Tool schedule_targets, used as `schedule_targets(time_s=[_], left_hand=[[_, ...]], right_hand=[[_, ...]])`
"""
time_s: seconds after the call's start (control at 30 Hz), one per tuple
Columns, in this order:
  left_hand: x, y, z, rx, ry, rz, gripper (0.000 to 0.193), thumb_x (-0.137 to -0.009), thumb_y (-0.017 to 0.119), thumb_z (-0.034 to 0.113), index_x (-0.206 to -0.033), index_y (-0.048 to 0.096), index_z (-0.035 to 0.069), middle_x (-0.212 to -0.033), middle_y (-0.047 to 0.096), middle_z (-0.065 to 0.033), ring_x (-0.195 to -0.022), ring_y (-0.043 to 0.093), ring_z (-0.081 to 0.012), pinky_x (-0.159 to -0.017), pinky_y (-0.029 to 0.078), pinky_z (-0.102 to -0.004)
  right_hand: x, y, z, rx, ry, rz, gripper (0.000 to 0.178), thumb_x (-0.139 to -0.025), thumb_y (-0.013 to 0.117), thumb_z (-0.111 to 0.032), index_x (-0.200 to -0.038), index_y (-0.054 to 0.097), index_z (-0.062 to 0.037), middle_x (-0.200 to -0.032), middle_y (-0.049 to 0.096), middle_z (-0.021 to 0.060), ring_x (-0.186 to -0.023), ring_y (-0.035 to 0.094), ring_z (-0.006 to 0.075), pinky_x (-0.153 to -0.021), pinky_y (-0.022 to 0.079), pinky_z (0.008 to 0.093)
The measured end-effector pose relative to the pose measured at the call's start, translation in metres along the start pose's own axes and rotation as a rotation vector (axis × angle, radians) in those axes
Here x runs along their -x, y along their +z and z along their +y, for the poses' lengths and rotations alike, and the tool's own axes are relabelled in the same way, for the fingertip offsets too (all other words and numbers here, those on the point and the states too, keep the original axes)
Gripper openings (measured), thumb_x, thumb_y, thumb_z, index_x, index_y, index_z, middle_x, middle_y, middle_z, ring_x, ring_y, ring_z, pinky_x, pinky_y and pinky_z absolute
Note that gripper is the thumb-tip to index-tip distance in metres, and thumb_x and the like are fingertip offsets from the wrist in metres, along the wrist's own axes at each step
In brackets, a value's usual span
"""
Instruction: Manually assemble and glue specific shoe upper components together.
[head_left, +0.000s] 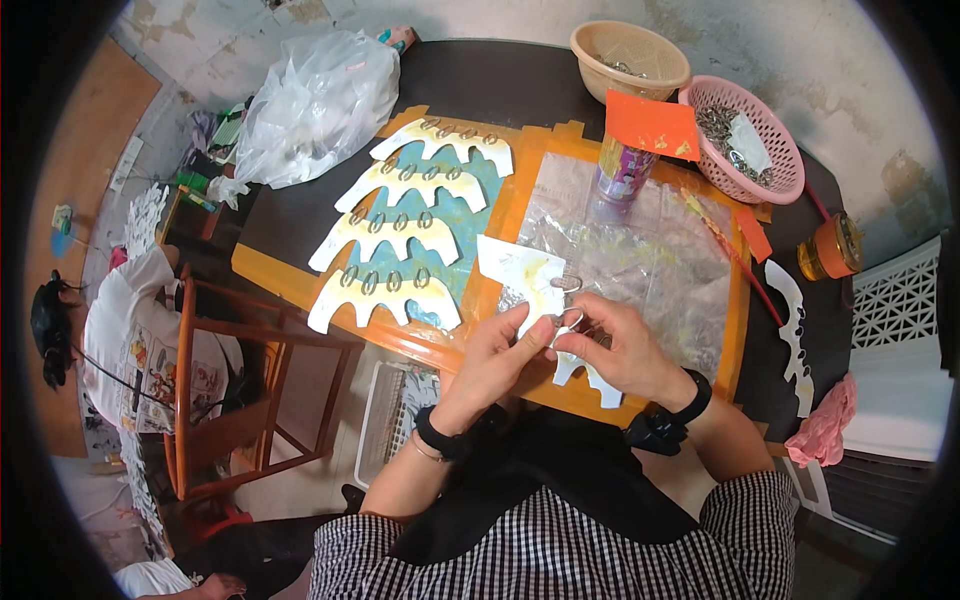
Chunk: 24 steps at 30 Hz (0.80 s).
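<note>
Slanting from far left to near right above the plastic sheet (pixel 665 275), the white scalloped card (pixel 530 275) shows yellow smears. The left hand (pixel 500 355) pinches it; the right hand (pixel 625 350) closes fingertips on a metal ring (pixel 572 322). Fingers cover its middle. Four ringed cards (pixel 400 239) lie leftward, a purple can (pixel 624 172) beyond.

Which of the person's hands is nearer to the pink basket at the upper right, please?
Right. The right hand is below and left of the pink basket in the picture; the left hand is farther left, beyond the right one.
</note>
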<state>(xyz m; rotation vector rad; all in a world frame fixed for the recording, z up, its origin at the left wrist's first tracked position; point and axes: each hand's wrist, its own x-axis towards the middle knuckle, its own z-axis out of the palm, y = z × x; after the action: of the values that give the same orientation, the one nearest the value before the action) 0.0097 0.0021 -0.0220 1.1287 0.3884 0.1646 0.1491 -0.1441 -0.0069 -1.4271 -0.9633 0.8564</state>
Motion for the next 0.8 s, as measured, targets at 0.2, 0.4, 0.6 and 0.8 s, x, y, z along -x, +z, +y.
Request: schedule_targets(time_s=[0.2, 0.4, 0.6, 0.8], left_hand=[[0.008, -0.012, 0.004, -0.165, -0.083, -0.068, 0.044, -0.097, 0.071, 0.033, -0.126, 0.059, 0.001, -0.117, 0.063, -0.0042, -0.106, 0.057, -0.0068, -0.090, 0.047, -0.0244], [0.006, -0.007, -0.002, 0.647, -0.017, -0.175, 0.063, -0.097, 0.064, 0.041, -0.143, 0.045, 0.003, -0.133, 0.057, -0.0070, -0.127, 0.052, -0.0189, -0.108, 0.040, -0.0364], [-0.004, 0.007, 0.006, 0.197, 0.045, 0.102, 0.044, -0.099, 0.063, 0.040, -0.123, 0.061, 0.003, -0.120, 0.065, -0.0076, -0.113, 0.060, -0.0173, -0.099, 0.046, -0.0356], [-0.002, 0.005, 0.012, 0.160, 0.053, 0.216, 0.024, -0.103, 0.062, 0.027, -0.104, 0.068, 0.004, -0.099, 0.071, -0.0047, -0.092, 0.064, -0.0103, -0.084, 0.050, -0.0294]], right_hand=[[0.002, -0.002, -0.008, 0.003, -0.025, -0.034, 0.017, -0.092, 0.074, -0.012, -0.097, 0.063, 0.0012, -0.085, 0.067, 0.0035, -0.075, 0.060, 0.0074, -0.067, 0.049, 0.0250], [0.004, 0.000, -0.010, 0.092, -0.089, -0.048, 0.018, -0.092, 0.075, -0.011, -0.098, 0.063, 0.0008, -0.083, 0.066, 0.0035, -0.074, 0.058, 0.0065, -0.066, 0.048, 0.0253], [0.003, -0.003, -0.005, 0.008, 0.066, -0.094, 0.018, -0.091, 0.075, -0.012, -0.096, 0.062, 0.0000, -0.083, 0.066, 0.0038, -0.072, 0.059, 0.0093, -0.065, 0.048, 0.0255], [0.002, 0.000, 0.006, -0.022, 0.109, -0.153, 0.025, -0.089, 0.078, -0.016, -0.099, 0.062, -0.0004, -0.088, 0.067, 0.0009, -0.077, 0.061, 0.0098, -0.069, 0.050, 0.0256]])
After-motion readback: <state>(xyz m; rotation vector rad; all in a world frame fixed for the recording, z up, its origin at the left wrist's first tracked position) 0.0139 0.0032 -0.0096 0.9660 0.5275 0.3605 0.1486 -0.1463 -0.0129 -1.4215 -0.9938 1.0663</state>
